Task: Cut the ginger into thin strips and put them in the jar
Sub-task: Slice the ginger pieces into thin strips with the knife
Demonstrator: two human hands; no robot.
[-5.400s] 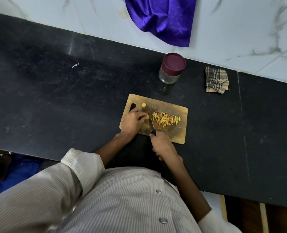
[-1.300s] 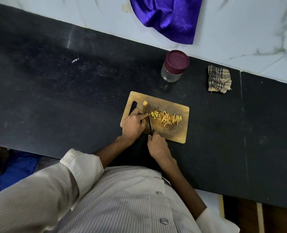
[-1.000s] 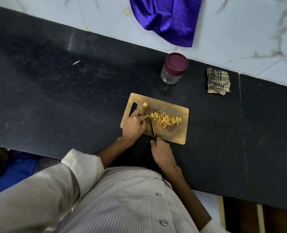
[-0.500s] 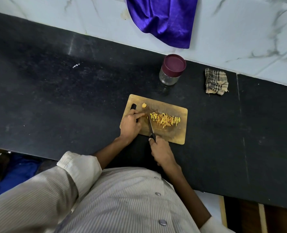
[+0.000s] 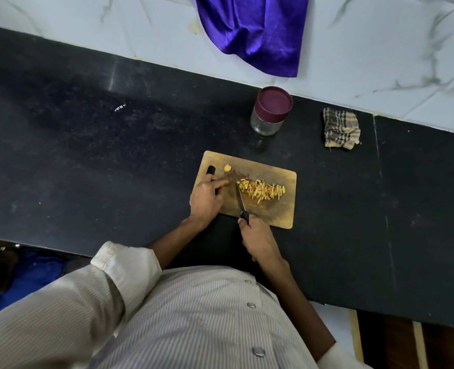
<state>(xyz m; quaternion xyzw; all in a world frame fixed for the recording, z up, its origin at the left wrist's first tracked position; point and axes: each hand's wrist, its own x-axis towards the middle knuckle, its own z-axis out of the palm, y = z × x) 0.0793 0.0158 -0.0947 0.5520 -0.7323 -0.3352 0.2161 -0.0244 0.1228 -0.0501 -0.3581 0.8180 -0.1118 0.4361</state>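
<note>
A wooden cutting board [image 5: 284, 211] lies on the black counter. A pile of thin yellow ginger strips [image 5: 261, 190] covers its middle, and one small ginger stub [image 5: 228, 168] sits near the far left corner. My right hand [image 5: 257, 239] grips the black handle of a knife [image 5: 241, 202], whose tip touches the left end of the pile. My left hand [image 5: 207, 198] rests on the board's left part, fingertips pointing at the blade with a small gap; no ginger shows under them. Beyond the board stands the glass jar [image 5: 265, 123] with its maroon lid [image 5: 273, 101] on.
A folded checked cloth [image 5: 341, 131] lies to the right of the jar. A purple cloth [image 5: 252, 30] hangs down the marble wall behind. The counter's near edge runs just below my hands, with a blue item [image 5: 31, 272] on the floor at left.
The blade has shifted right, from beside my left fingertips to the left end of the strip pile. My left hand stays on the board's left part.
</note>
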